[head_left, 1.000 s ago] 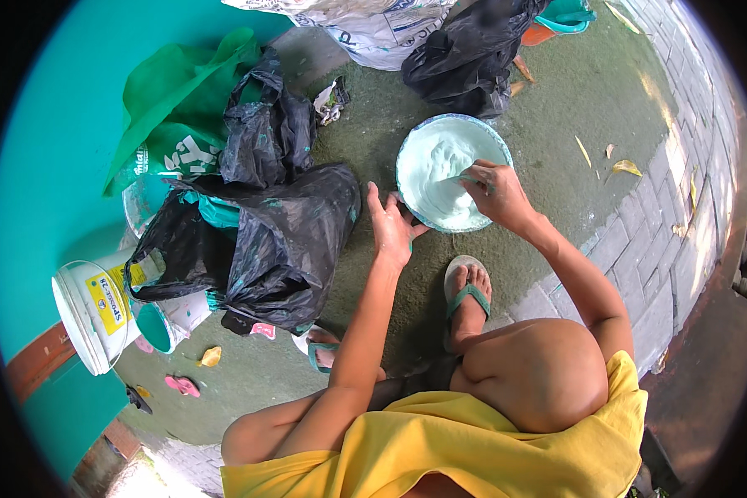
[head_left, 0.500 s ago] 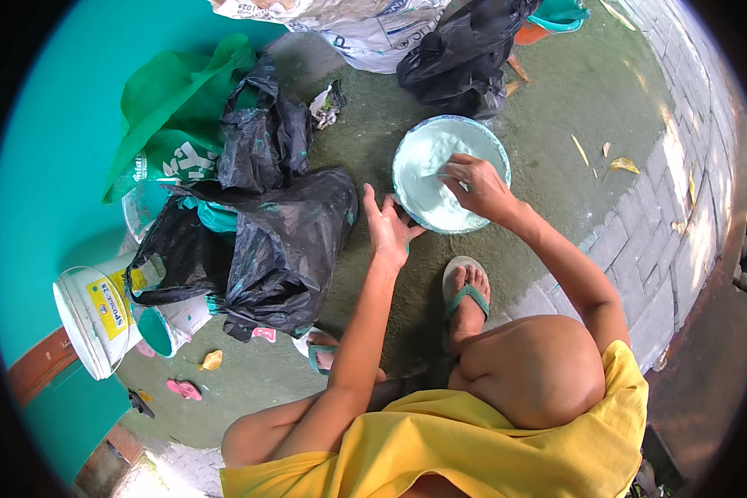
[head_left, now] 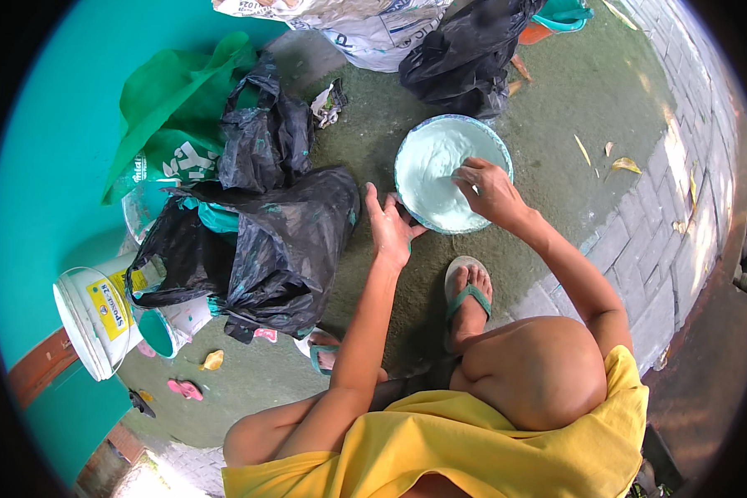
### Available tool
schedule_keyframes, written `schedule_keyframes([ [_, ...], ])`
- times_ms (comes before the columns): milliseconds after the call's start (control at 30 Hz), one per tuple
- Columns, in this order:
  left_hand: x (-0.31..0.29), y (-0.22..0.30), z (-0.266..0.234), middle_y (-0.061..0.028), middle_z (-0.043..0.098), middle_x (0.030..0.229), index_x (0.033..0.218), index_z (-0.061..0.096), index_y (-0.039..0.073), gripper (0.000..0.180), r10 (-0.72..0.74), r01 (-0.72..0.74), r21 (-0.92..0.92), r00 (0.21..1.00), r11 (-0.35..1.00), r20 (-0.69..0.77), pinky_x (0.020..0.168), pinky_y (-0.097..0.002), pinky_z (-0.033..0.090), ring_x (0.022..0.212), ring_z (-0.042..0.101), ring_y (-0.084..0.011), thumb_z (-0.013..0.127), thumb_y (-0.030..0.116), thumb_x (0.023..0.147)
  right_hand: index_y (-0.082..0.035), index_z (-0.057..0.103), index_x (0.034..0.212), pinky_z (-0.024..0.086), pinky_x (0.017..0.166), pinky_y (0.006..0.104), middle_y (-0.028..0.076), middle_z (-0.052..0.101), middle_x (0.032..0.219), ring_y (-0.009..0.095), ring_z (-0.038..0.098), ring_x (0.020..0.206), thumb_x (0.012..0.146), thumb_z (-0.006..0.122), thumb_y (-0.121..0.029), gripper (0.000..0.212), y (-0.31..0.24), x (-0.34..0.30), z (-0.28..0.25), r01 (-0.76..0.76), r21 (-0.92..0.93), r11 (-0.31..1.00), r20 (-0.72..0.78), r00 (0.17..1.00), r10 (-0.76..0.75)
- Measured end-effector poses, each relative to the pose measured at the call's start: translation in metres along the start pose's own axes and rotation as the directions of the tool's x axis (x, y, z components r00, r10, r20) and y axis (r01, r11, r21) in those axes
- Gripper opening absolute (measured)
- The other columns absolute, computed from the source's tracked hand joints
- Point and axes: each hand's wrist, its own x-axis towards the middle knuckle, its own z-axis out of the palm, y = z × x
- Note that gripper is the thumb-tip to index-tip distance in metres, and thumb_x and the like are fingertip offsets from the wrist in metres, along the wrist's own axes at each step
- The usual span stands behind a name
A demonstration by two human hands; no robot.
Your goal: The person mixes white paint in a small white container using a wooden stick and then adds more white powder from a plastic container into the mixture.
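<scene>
Where the round basin (head_left: 440, 170) of pale, milky-green liquid sits on the mossy ground, toward the far end of the paved strip, it lies straight ahead of the squatting person, with both arms stretched forward to it. The right hand (head_left: 488, 189) is the nearer of the two: it is over the basin's right side, fingers curled loosely down into the liquid, though whether they grip anything beneath the surface I cannot tell. The left hand (head_left: 390, 230) rests just outside the basin's lower left rim, palm down and fingers spread open, holding nothing, its fingertips touching or nearly touching the rim. Being round, the basin has no long axis to speak of. The right forearm comes in slanting from the lower right, the left one rises nearly straight up the middle. A foot in a green sandal (head_left: 467, 295) is planted just below the basin. Left of the open hand lies a heap of black plastic bags (head_left: 261, 241), beyond them a green sack (head_left: 174, 116), and near the teal wall's lower edge a white bucket (head_left: 91, 319) on its side.
</scene>
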Motion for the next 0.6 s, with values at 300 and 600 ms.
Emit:
schedule_keyframes([
  [300, 0.003, 0.000, -0.003, -0.0159, 0.036, 0.140, 0.134, 0.036, 0.004, 0.094, -0.004, 0.004, 0.020, 1.000, 1.000, 0.017, 0.107, -0.0586, 0.028, 0.133, 0.034, -0.0300, 0.023, 0.081, 0.082, 0.003, 0.067, 0.093, 0.051, 0.068, 0.0407, 0.017, 0.063, 0.089, 0.033, 0.064, 0.078, 0.082, 0.063, 0.002, 0.013, 0.009, 0.013, -0.016, -0.024, -0.145, 0.989, -0.187, 0.982, -0.004],
  [600, 0.001, -0.002, -0.006, -0.0150, 0.034, 0.142, 0.141, 0.029, 0.002, 0.100, -0.005, 0.005, -0.007, 1.000, 1.000, 0.010, 0.108, -0.0593, 0.026, 0.135, 0.032, -0.0303, 0.025, 0.082, 0.082, 0.002, 0.066, 0.090, 0.050, 0.066, 0.0419, 0.017, 0.061, 0.082, 0.036, 0.062, 0.075, 0.080, 0.064, -0.001, 0.011, -0.001, 0.001, -0.009, -0.048, 0.128, 0.991, 0.069, 0.997, 0.039],
])
